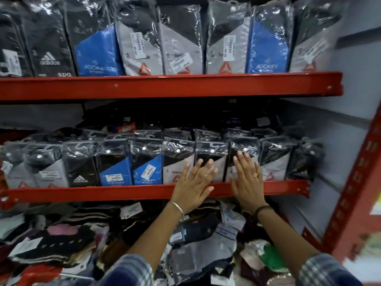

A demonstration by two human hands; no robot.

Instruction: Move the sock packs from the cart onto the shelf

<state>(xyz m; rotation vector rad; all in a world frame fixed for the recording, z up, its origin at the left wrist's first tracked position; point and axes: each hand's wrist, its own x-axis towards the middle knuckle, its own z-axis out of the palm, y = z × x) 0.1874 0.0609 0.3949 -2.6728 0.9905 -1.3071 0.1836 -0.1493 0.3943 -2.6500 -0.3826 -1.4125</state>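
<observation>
A row of plastic-wrapped sock packs (144, 162) stands upright along the middle shelf (123, 191), which has a red front rail. My left hand (194, 184) lies flat, fingers spread, against the front of a grey and black pack (177, 162). My right hand (246, 178) presses flat on the neighbouring pack (243, 147) just to the right. Neither hand grips anything. No cart can be made out in the head view.
The upper shelf (165, 85) holds another full row of sock packs (181, 42). Below the middle shelf lies a loose heap of mixed packs and garments (82, 244). A grey side panel (340, 141) and a red upright post (354, 193) close off the right.
</observation>
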